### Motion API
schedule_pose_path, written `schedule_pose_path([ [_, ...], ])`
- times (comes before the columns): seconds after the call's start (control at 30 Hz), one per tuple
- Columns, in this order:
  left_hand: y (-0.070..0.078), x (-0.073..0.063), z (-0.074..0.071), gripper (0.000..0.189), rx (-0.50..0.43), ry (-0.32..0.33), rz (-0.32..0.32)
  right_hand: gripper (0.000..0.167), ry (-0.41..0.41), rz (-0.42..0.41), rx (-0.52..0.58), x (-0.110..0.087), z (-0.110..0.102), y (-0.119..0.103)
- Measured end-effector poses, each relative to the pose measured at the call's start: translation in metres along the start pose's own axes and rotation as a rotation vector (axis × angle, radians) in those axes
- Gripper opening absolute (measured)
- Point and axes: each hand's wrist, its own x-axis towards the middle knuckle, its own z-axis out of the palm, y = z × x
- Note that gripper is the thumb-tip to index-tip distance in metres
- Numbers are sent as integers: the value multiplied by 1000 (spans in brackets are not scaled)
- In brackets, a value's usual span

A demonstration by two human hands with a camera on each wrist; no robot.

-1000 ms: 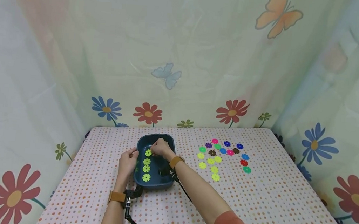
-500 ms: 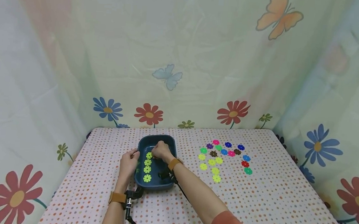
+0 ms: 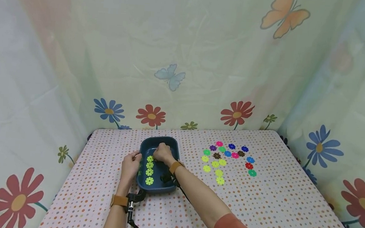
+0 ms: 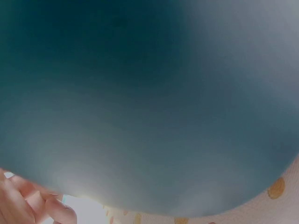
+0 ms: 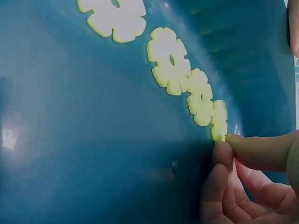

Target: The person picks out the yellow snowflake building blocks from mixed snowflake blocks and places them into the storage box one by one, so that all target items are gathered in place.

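A dark blue tray (image 3: 163,188) stands on the table, with a row of yellow-green flower-shaped discs along its left side. My right hand (image 3: 164,152) reaches inside and pinches the edge of the farthest flower disc (image 5: 219,120) between thumb and fingertip. That disc looks close against the neighbouring flower disc (image 5: 201,97). Nearer along the row are another flower disc (image 3: 149,172) and the nearest flower disc (image 3: 149,181), set a little apart. At the tray's left rim, my left hand (image 3: 130,165) holds the edge with bent fingers; the tray wall fills most of the left wrist view.
Loose flower discs in several colours lie right of the tray, among them a yellow disc (image 3: 220,180), a red disc (image 3: 249,165) and a green disc (image 3: 252,173). The dotted tablecloth (image 3: 187,214) reaches a printed curtain (image 3: 206,58). Cables trail from both wrist cameras.
My right hand has shifted slightly toward the near side and left in the tray. The farthest yellow disc sits closer to the row than one second ago. My left hand stays at the rim.
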Motion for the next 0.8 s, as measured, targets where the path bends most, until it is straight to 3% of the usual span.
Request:
schedule_pose_path([
  [0.23,-2,-2,3,42,31,9,19,47,0,7,-22,-4,-3,0],
  [0.43,-3,-2,2,42,29,17,14,47,-5,-43,4,-9,-10,-7],
  [0.8,0,1,1,43,46,14,-5,13,-10,-187,0,-22,-36,-17],
])
